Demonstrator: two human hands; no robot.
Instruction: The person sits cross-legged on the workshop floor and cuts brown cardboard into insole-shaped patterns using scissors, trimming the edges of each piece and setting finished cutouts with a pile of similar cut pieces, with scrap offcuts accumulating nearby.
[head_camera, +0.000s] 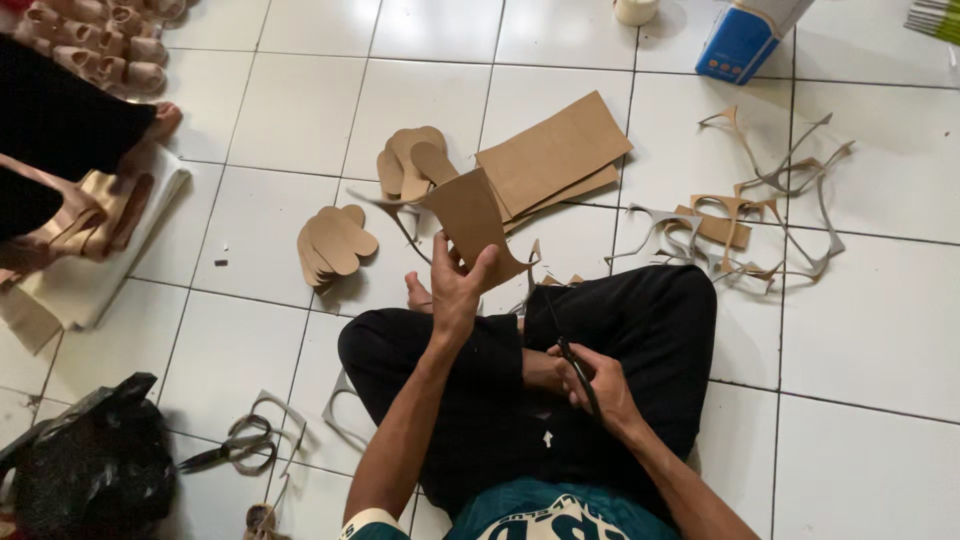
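While the left hand (455, 290) lifts a brown card piece (470, 220), its fingers pinch it tight. Right hand (600, 385) fingers are wrapped around black scissors (578, 370) over the lap.

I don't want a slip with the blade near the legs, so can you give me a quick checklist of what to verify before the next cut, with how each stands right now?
1. Left hand grips the brown cardboard piece: ok, pinched at its lower edge and held up above the knees.
2. Right hand holds the scissors: ok, fingers closed around the handles.
3. Blades clear of the left hand's fingers: ok, they are apart.
4. Blades open or closed: cannot tell, too thin and dark against the black trousers.
5. Blade away from the legs: not ok, it lies just over the lap.
6. Uncut sheets nearby: ok, stacked ahead on the floor.
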